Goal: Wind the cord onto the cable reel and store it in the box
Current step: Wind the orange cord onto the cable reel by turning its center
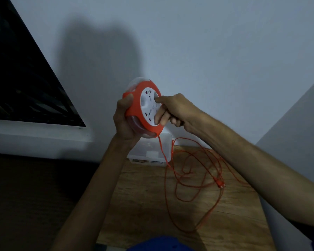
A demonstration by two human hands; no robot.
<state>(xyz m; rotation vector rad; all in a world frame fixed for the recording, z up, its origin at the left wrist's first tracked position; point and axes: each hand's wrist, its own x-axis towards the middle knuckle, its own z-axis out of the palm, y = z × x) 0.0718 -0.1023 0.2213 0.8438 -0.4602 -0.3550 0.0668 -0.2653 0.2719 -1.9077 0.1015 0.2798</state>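
An orange cable reel (137, 104) with a white socket face is held up in front of the wall. My left hand (124, 120) grips its rim from the left and below. Fingers of my right hand (172, 110) press on the white face, index finger near the top, others at the lower right edge. The orange cord (194, 180) hangs from the reel's bottom and lies in loose loops on the wooden table (147, 201), its plug (221, 184) at the right. A clear plastic box (150, 151) stands at the table's back, just under the reel.
A pale wall rises behind the table and at the right. A dark window with a white sill (34, 134) is at the left. Dark floor lies left of the table. Blue clothing (158, 244) shows at the bottom edge.
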